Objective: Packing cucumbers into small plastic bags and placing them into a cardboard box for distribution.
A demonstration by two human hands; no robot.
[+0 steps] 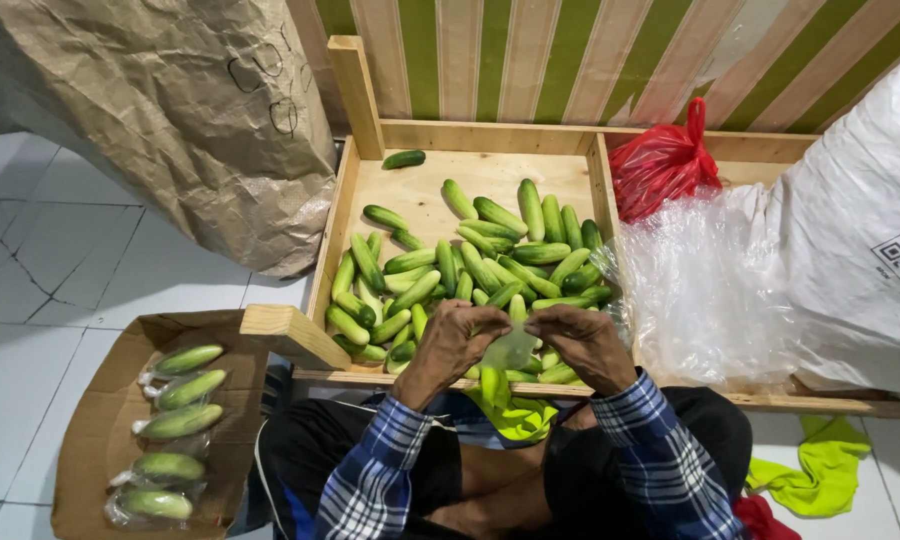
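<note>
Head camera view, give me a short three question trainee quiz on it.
1. True or false: the shallow wooden tray holds loose green cucumbers.
2. How many bagged cucumbers lie in the brown cardboard box? A three, B five, C eight.
3. What do the left hand and right hand hold between them?

Key: 1 true. 2 B. 3 A small clear plastic bag.
</note>
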